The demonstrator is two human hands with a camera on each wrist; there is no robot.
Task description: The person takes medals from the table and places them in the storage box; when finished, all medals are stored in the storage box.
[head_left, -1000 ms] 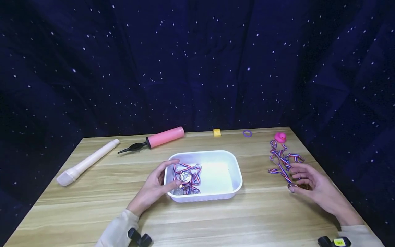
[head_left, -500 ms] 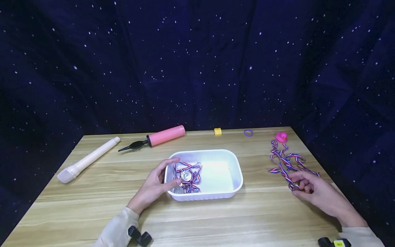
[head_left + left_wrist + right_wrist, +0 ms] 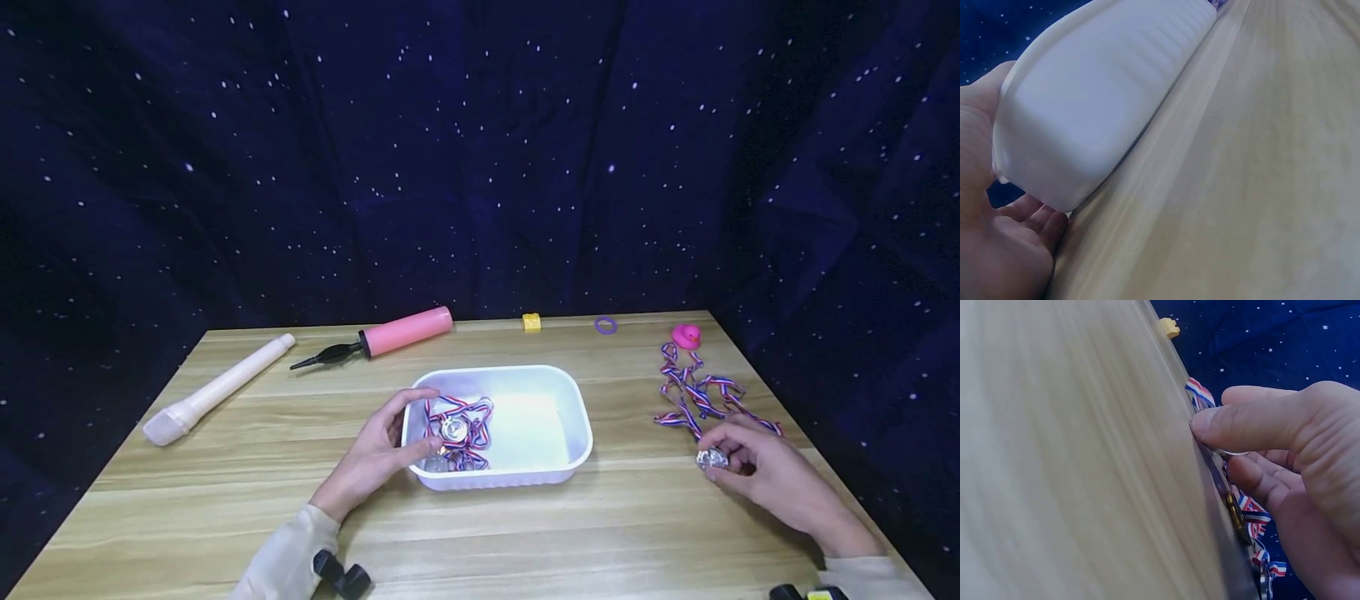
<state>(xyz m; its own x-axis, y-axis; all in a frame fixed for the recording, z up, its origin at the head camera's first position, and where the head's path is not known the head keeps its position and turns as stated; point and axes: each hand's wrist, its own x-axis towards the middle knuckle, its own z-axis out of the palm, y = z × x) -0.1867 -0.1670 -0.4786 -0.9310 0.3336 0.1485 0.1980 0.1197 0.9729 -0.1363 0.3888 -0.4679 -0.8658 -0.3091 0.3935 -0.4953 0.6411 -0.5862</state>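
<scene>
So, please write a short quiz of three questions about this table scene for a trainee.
1. True or false: the left hand holds the white tray at its end.
2. What does the right hand pinch? A) a medal B) the pink pump C) the purple ring
3. Fill in: inside the tray lies another ____ with a striped ribbon.

Key: 1 true; 2 A; 3 medal.

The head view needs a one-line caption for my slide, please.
Left hand grips a white tray while right hand pinches a silver medal.
</scene>
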